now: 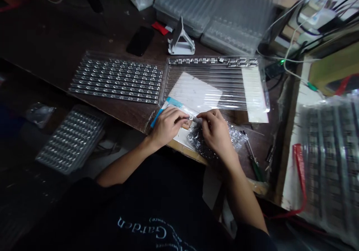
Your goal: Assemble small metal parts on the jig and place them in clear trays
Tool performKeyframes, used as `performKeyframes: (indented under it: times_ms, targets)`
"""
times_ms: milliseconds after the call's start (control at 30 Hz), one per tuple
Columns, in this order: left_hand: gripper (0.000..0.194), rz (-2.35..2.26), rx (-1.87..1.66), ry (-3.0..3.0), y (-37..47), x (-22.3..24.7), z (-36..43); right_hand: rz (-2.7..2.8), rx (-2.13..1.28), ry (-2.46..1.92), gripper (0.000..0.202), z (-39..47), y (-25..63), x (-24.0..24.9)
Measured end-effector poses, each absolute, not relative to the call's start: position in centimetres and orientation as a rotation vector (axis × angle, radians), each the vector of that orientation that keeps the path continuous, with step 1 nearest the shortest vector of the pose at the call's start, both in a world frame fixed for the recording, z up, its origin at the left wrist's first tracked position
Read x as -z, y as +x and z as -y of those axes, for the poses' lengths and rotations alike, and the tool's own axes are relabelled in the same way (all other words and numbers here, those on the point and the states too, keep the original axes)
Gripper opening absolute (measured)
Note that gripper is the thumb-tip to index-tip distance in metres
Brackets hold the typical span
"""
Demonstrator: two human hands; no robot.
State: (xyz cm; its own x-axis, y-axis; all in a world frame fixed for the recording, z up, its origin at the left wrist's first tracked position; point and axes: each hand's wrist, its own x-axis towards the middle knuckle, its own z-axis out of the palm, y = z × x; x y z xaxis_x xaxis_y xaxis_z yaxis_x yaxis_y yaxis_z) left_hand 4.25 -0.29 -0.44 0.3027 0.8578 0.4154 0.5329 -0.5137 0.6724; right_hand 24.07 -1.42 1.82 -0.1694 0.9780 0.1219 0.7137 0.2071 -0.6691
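Observation:
My left hand point(167, 125) pinches a small shiny metal part point(190, 118) between thumb and fingertips, over the table's front edge. Just to its right, my right hand point(215, 129) is closed, its fingertips pressed together near the same part; whatever they grip is too small to make out. Under and beside my right hand lies a plastic bag point(200, 142) of small shiny pieces. Beyond the hands is a clear ribbed tray point(232, 90) with metal parts along its back row. A second tray point(116, 79), filled with rows of similar parts, lies to the left.
A white stand point(181, 43) and a black phone point(140, 40) are behind the trays. Stacked clear trays point(193, 6) stand at the back. A green-handled screwdriver point(256, 168) lies right of the bag. Another filled tray point(70, 140) sits lower left, and cables run at the right.

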Motion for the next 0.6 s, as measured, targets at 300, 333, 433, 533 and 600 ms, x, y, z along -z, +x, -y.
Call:
performKeyframes:
  times_ms: [300, 333, 433, 533, 600]
  targets:
    - [0.016, -1.324, -1.197, 2.167, 1.8, -0.6, 1.3, 2.345, -0.602, -1.455, 0.022, 1.4, 21.1, -1.2]
    - [0.016, -1.343, -1.183, 2.173, 1.5, -0.6, 1.3, 2.419, -0.545, -1.466, 0.023, 1.5, 20.9, -1.2]
    - [0.015, -1.389, -1.123, 2.191, 0.9, -0.7, 1.2, 2.541, -0.47, -1.468, 0.024, 1.7, 20.6, -1.5]
    - [0.014, -1.431, -1.068, 2.215, 0.2, -1.0, 0.9, 2.546, -0.494, -1.502, 0.024, 1.8, 20.5, -1.9]
    - [0.013, -1.445, -1.031, 2.245, -0.5, -1.4, 0.1, 2.579, -0.494, -1.53, 0.026, 1.7, 20.4, -2.2]
